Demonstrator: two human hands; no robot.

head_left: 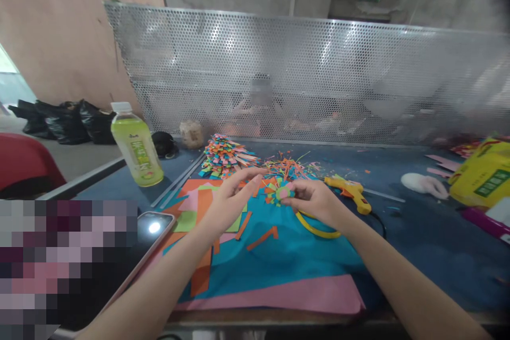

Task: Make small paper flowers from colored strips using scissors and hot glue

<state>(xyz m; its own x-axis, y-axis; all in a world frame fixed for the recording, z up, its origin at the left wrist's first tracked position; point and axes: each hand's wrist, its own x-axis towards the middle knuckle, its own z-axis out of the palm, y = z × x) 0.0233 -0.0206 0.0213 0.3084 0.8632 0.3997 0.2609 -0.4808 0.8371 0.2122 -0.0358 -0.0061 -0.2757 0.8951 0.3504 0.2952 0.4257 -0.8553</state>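
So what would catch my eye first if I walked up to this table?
Probably the small rolled paper flower of many colours, pinched in the right hand with the left hand beside it. Behind them lies a bright heap of cut paper strips, and a yellow-green drink bottle stands far left.

I see my left hand (226, 203) and right hand (314, 201) bare: no gloves, rings or watch. Both forearms, from six o'clock, show no sleeves.
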